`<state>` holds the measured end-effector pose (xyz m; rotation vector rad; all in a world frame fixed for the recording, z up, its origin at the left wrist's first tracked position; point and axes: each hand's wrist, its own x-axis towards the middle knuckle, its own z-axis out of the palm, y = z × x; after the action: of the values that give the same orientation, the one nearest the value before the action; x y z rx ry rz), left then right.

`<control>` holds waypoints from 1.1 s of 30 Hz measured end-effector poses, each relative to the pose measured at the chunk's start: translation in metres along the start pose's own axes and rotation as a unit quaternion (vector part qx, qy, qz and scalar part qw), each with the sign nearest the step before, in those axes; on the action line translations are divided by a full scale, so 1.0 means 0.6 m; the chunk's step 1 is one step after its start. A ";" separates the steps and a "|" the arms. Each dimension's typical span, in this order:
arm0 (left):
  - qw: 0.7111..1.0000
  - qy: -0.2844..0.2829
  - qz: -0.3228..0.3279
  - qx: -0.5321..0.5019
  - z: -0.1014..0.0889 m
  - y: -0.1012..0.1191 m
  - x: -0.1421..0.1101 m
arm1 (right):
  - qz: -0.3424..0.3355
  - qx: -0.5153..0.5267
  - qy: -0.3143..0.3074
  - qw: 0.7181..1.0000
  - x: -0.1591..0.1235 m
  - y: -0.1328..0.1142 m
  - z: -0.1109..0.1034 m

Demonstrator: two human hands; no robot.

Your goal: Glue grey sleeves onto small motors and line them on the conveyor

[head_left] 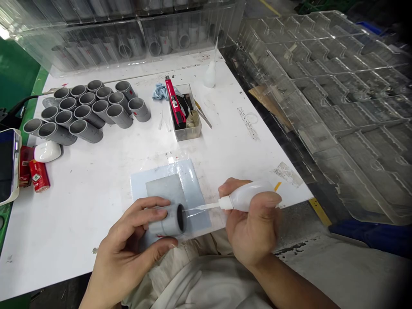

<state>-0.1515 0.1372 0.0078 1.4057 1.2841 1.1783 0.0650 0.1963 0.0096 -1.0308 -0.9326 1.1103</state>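
My left hand [128, 244] is closed around a short grey pipe piece [169, 219], held on its side with its open end facing right. My right hand [254, 223] grips a small white squeeze bottle [246, 196]. The bottle's thin nozzle [202, 207] points left and its tip reaches the pipe's open mouth. Both hands are at the near edge of the white table [96, 171], over a pale blue-grey plastic mat [180, 180].
Several grey pipe pieces [86, 112] lie stacked at the back left. A clear box [186, 113] holds a red utility knife [174, 101] and small tools. Another white bottle [210, 73] stands behind. Clear plastic trays [337, 98] fill the right. A phone [6, 165] and a red pack [38, 175] lie left.
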 end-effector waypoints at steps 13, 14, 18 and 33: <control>1.000 -0.007 -0.006 0.006 -0.002 0.006 -0.001 | 0.003 -0.012 0.004 1.000 0.001 -0.002 0.004; 1.000 -0.007 -0.004 0.007 -0.001 0.007 -0.001 | 0.002 -0.011 0.005 1.000 0.001 -0.002 0.004; 1.000 -0.008 -0.002 0.016 -0.001 0.009 -0.002 | 0.003 0.002 0.010 1.000 0.001 -0.002 0.004; 1.000 0.022 0.021 0.000 0.002 0.006 -0.006 | 0.007 0.001 -0.009 1.000 -0.004 0.002 0.000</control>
<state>-0.1499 0.1330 0.0109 1.4206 1.2899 1.2439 0.0645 0.1939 0.0084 -1.0286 -0.9399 1.1324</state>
